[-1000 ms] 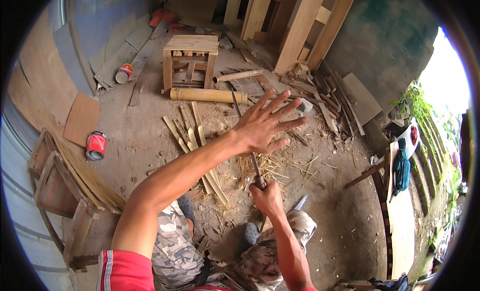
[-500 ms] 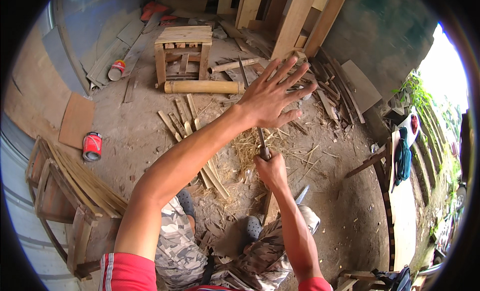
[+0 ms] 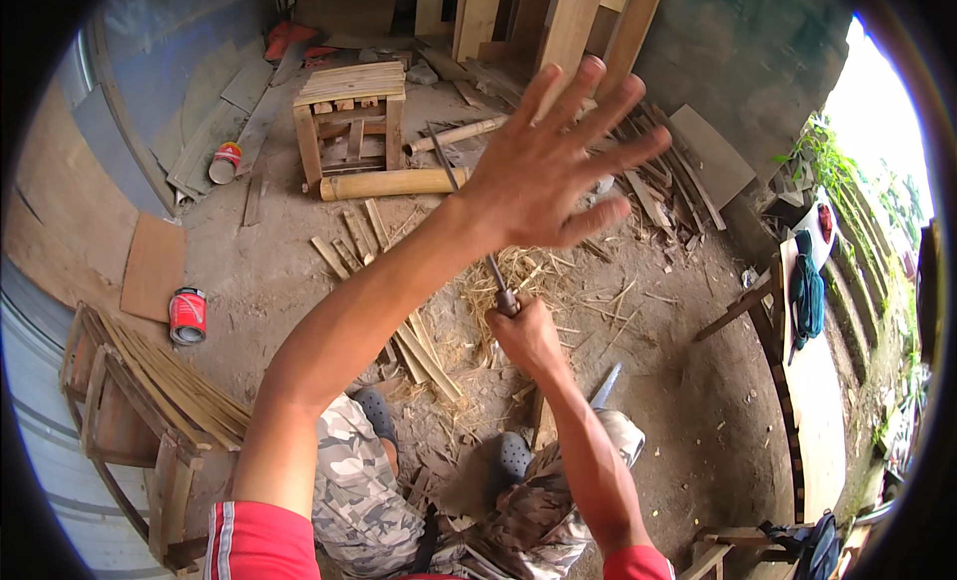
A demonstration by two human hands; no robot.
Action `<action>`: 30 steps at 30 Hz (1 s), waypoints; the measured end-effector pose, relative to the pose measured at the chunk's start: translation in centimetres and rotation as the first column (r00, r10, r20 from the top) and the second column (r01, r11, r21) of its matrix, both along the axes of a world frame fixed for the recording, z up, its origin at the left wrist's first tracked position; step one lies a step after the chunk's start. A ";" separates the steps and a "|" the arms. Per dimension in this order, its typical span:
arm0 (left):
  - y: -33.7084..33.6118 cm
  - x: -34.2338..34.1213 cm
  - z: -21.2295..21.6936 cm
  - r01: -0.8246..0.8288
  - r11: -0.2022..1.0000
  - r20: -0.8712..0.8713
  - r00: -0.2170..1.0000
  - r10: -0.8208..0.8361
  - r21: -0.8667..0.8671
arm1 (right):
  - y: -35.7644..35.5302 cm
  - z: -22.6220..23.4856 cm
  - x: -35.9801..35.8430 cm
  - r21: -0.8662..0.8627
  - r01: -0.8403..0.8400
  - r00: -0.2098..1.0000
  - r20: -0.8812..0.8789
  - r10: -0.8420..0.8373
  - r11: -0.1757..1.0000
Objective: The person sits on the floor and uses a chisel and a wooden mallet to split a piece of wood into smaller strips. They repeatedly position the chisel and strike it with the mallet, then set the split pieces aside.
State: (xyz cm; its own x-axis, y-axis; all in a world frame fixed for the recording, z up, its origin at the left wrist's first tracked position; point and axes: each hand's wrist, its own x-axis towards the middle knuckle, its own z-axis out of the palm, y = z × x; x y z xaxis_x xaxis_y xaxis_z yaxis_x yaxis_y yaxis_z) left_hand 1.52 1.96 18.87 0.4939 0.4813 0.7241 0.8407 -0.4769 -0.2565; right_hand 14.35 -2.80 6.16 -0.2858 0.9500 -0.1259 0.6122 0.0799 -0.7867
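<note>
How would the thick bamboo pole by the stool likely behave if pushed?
The bamboo pole would probably roll, being round and lying on its side, though the stool behind might block it on that side. It is likely stiff, given its thick, straight shape.

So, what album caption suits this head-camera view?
Left hand spread open, right hand gripping a brown-handled thin-bladed tool, a slatted wooden stool and thick yellow bamboo pole beyond.
</note>
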 end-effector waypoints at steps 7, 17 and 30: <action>2.2 -4.1 -4.6 -0.016 0.992 -0.047 0.999 0.010 -0.129 | -0.3 -0.1 -1.4 0.062 0.026 0.999 -0.037 -0.024 0.998; 2.2 -1.4 -3.3 -0.032 0.985 -0.096 0.995 0.016 -0.169 | 0.6 0.1 -0.6 0.028 -0.008 1.000 -0.028 0.008 1.000; 3.2 -3.8 -5.4 -0.196 0.908 -0.243 0.964 0.109 -0.370 | 0.9 0.9 -1.1 -0.053 -0.032 0.997 -0.068 0.028 0.998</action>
State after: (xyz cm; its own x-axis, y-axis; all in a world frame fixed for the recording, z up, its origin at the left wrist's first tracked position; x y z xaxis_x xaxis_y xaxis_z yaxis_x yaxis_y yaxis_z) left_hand -2.30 5.15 13.46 0.5122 0.7837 0.3514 0.8576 -0.4448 -0.2582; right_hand 13.29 -1.87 7.03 -0.3237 0.9331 -0.1565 0.5554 0.0535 -0.8298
